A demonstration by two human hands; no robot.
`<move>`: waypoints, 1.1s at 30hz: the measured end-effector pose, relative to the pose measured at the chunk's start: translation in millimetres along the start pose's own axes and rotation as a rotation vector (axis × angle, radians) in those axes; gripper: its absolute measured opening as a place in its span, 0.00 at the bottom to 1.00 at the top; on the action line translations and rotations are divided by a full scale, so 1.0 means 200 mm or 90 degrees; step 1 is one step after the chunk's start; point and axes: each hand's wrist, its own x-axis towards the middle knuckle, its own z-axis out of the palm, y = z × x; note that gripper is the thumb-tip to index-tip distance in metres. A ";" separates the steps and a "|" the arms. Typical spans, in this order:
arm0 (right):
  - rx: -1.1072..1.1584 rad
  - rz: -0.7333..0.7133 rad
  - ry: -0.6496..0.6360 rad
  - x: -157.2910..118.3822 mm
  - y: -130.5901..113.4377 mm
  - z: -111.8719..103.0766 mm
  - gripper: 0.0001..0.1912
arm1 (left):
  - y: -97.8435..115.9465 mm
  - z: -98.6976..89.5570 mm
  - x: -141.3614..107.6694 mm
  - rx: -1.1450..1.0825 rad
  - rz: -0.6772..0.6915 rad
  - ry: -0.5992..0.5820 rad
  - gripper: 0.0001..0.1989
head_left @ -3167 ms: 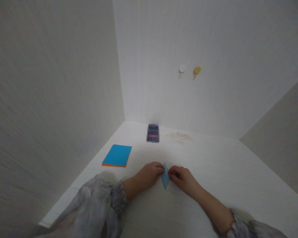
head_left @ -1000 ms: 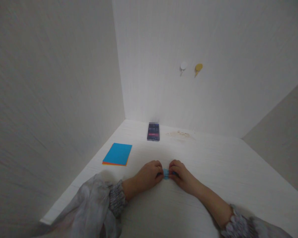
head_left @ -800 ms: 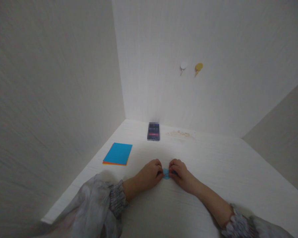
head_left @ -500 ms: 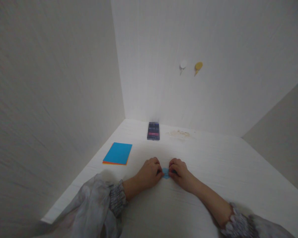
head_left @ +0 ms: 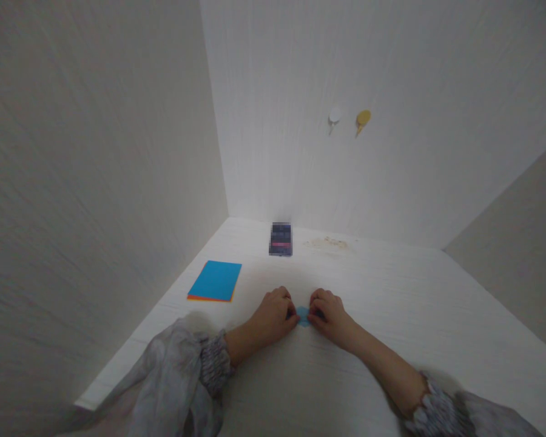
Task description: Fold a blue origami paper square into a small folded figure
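A small light-blue piece (head_left: 303, 316), seemingly folded paper, lies on the white table between my two hands. My left hand (head_left: 275, 312) pinches its left edge with thumb and fingers. On the opposite side, my right hand (head_left: 330, 311) pinches the right edge in the same way. Parts of the piece are hidden under the fingertips. Further left on the table rests a stack of square paper sheets (head_left: 215, 280), blue on top with orange showing along the lower and left edges.
A dark, pixelated rectangular object (head_left: 281, 239) lies near the back wall. Right of it is a pale brownish worn patch (head_left: 330, 243) on the table (head_left: 391, 291). A white hook (head_left: 333, 116) and a yellow hook (head_left: 363, 118) are on the back wall. Walls stand at both sides.
The view has shifted very slightly. My fingers have moved a little around the light-blue piece, which stays between them.
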 end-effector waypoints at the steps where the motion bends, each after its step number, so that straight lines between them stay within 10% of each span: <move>1: 0.001 0.007 -0.001 0.00 0.00 0.00 0.02 | 0.00 0.00 0.00 -0.005 -0.001 -0.001 0.06; 33: 0.059 0.010 -0.056 0.00 0.00 -0.06 0.02 | 0.01 -0.03 0.00 -0.050 -0.028 -0.051 0.05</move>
